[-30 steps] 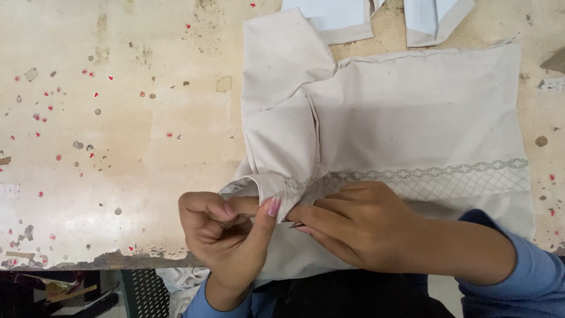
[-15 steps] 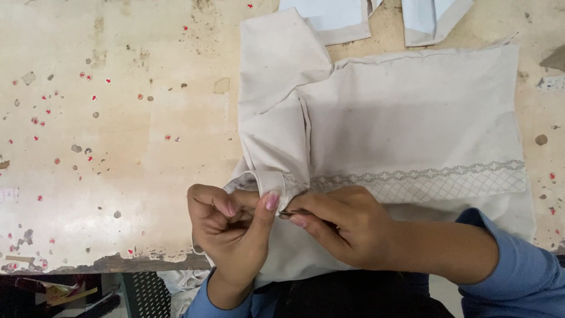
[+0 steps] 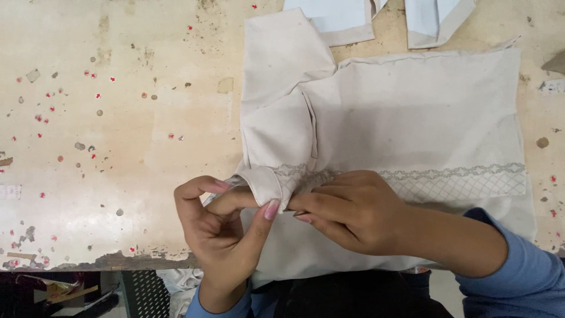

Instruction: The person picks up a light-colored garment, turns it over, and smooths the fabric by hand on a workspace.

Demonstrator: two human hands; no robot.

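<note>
The left hand [image 3: 220,227] pinches the folded cuff-like end of a pale beige cloth garment piece with a grey lace-pattern band [image 3: 412,112], thumb on top and fingers curled beneath, so the small fold stands up off the worn, paint-flecked cream worktable [image 3: 118,118]. The right hand [image 3: 353,209] lies knuckles-up just beside it, its fingertips closed on the same fold from the other side; held between both hands like this, the edge stays taut and doubled. The rest of the garment lies flat, stretching away from the hands and off to the right, its weight keeping it steady. Two pale blue fabric pieces [image 3: 335,17] sit well beyond the hands at the far edge.

Compared with half a second ago, the hands sit in nearly the same spot; the left thumb has slid further over the fold, and the bunched sleeve part above the hands lies a little flatter.
</note>
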